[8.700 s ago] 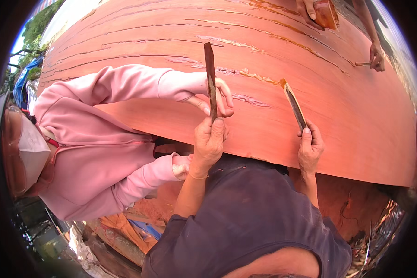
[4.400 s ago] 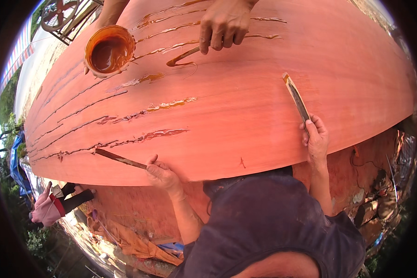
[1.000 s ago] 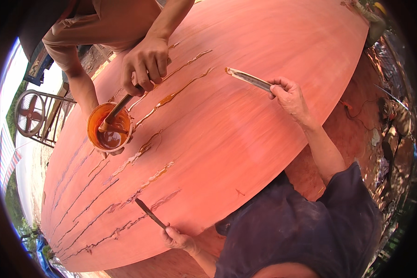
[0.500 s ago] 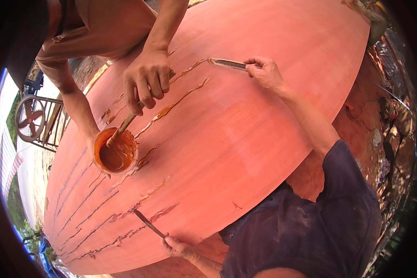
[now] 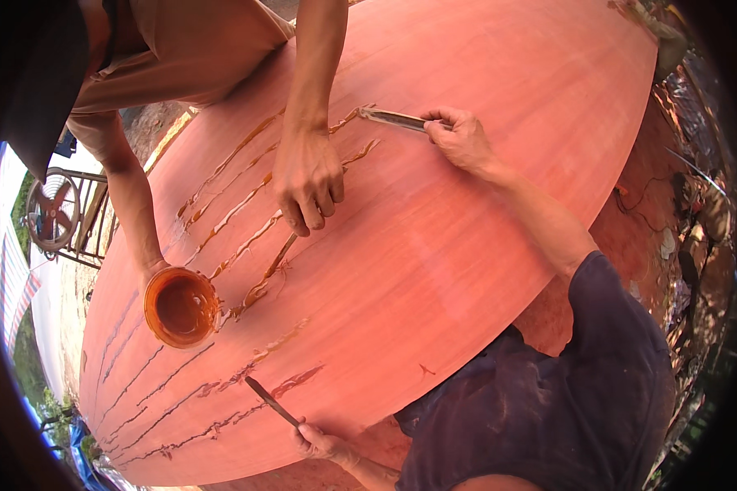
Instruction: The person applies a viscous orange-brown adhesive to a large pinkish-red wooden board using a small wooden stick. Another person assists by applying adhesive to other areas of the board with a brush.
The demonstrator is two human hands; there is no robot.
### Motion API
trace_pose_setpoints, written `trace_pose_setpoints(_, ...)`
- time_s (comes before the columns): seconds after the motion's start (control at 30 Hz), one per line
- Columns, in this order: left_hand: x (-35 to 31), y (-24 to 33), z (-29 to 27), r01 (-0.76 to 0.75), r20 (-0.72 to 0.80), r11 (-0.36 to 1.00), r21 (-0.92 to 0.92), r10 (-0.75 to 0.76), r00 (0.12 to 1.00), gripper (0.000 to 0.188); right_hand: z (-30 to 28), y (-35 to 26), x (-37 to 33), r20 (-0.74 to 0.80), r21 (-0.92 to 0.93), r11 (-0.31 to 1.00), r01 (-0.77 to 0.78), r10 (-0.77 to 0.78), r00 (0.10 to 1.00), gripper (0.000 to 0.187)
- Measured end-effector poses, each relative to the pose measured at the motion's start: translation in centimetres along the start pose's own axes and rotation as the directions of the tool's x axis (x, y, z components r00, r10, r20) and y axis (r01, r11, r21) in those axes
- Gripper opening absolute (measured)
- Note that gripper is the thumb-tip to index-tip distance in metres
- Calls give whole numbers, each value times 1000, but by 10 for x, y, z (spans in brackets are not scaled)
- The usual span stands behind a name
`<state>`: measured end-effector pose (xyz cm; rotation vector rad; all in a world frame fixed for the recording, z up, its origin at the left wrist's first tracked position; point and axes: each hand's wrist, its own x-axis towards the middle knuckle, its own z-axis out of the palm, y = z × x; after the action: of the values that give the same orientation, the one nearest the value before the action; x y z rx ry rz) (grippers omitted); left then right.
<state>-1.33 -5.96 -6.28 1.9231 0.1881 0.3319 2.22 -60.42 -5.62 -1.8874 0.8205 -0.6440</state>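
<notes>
My left hand (image 5: 318, 443) is closed around the end of a dark, thin scraper (image 5: 271, 401) at the near edge of a large, curved, reddish wooden surface (image 5: 434, 229). The scraper's tip is by a dark seam. Farther off, my right hand (image 5: 460, 141) grips a flat metal putty knife (image 5: 395, 119). Its tip touches the end of a line of brown paste (image 5: 345, 119). Across from me, a co-worker's hand (image 5: 307, 184) holds a brush-like stick, mostly hidden, low over another paste line. The co-worker's other hand supports a pot (image 5: 182, 307) of orange-brown paste.
Several paste lines and dark cracks run along the wood toward its left end. A fan (image 5: 53, 209) stands on the far left. The co-worker's bent leg (image 5: 196, 65) is at the upper left. Reddish ground and rubble lie right of the wood.
The co-worker's stick has left the pot and moved right onto the wood, uncovering more paste lines. The pot has shifted down and left. My right hand and putty knife have moved slightly left.
</notes>
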Motion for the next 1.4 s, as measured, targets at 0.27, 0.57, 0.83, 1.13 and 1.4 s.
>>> trace_pose_setpoints(0.27,1,1,1,21,9,1000,-21,-21,1000,26,15,-2,-7,1,21,998,54,-54,999,22)
trace_pose_setpoints(0.57,1,0,-2,49,2,999,6,-49,999,26,33,-6,-7,23,37,996,75,-76,997,22)
trace_pose_setpoints(0.83,4,-4,-3,4,27,1000,-20,-4,1000,26,43,-30,-14,125,1,1000,-18,18,992,23)
trace_pose_setpoints(1.13,5,-8,-2,-11,28,1000,-18,12,1000,24,18,-22,-20,267,422,800,-426,339,902,21)
trace_pose_setpoints(1.4,5,-5,-4,-2,72,997,-78,8,997,22,-56,-10,-83,200,528,727,-439,396,896,20)
